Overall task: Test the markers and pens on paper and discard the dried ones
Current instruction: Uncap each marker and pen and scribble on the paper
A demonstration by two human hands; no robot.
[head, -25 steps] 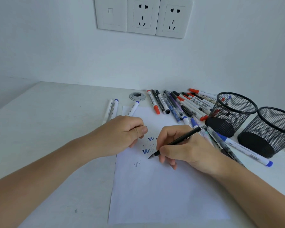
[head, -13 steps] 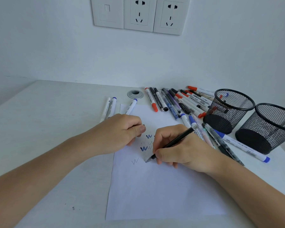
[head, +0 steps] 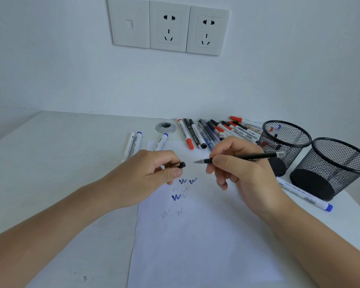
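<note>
The right hand (head: 243, 173) pinches a slim black pen (head: 247, 157) between thumb and fingertips, near its writing end. A second ago its tip was pressed to the paper (head: 206, 246). Now the pen is lifted clear and lies almost level in the air, tip pointing left. The left hand (head: 146, 177), which was resting curled on the sheet, has risen too. It holds the small black cap (head: 181, 164) between thumb and forefinger, its open end facing the pen tip, the two near but apart.

On the paper below, a fresh thin W (head: 179, 210) sits just beside the older thin one, under the blue and grey squiggles.

Untested markers (head: 216, 132) lie in a row behind the hands. Three markers (head: 133, 142) lie apart at the left of the sheet. Two black mesh cups (head: 295, 150) (head: 328, 173) stand at the right on the white table (head: 60, 163).
</note>
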